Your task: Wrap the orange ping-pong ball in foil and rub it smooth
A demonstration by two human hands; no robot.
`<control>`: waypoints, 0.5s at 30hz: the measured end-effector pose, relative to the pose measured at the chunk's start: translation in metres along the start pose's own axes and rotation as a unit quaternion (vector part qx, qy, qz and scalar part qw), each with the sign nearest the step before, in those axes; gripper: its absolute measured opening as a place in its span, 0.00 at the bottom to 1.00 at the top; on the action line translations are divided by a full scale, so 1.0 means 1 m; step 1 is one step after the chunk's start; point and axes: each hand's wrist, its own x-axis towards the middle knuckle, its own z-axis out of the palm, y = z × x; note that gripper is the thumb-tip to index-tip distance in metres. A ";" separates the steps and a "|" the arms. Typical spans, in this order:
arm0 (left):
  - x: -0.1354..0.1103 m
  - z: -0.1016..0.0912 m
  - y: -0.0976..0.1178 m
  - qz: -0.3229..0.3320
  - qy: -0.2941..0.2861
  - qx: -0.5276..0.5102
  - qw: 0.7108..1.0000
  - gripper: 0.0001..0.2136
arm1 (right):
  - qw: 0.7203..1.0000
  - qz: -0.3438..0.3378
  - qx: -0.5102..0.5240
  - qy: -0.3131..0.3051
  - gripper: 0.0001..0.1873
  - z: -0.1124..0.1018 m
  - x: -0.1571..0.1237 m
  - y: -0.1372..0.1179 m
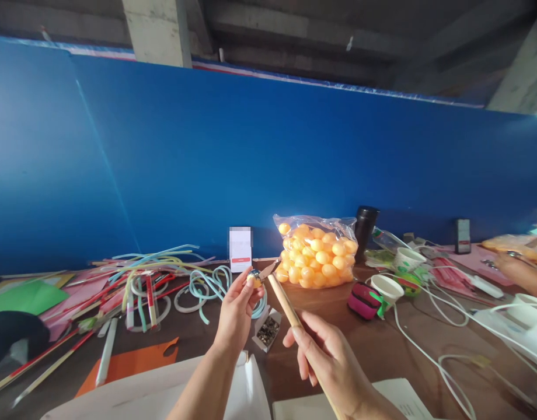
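My left hand (239, 303) pinches a small orange ping-pong ball (253, 280) whose top is dark and shiny; what covers it is too small to make out. In my right hand (327, 353) is a hammer (286, 300) with a long pale wooden handle. Its rusty brown head tapers to a point on the right, and its left end is close to the ball; I cannot tell whether they touch. Below the hands stands a small open box (267, 331) of tiny metallic pieces. Just behind them is a clear bag (318, 254) full of orange ping-pong balls.
Left lie tangled coloured tubes (163, 274), sticks and coloured sheets. A phone (240, 251) leans on the blue partition (268, 157). Right are a black bottle (365, 230), a magenta pouch (363, 301), paper cups (386, 289) and white cables. Another person's hand (520, 271) shows far right.
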 end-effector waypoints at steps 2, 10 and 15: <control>0.001 0.000 0.000 0.000 -0.001 -0.003 1.000 0.23 | 1.000 0.003 -0.001 0.001 0.18 0.000 0.000 0.001; 0.001 0.001 0.001 0.001 -0.003 -0.011 1.000 0.23 | 1.000 0.008 0.004 0.000 0.18 0.000 -0.001 0.002; 0.001 0.002 0.002 0.001 -0.002 -0.012 1.000 0.22 | 1.000 0.003 -0.002 0.002 0.19 0.000 0.001 0.002</control>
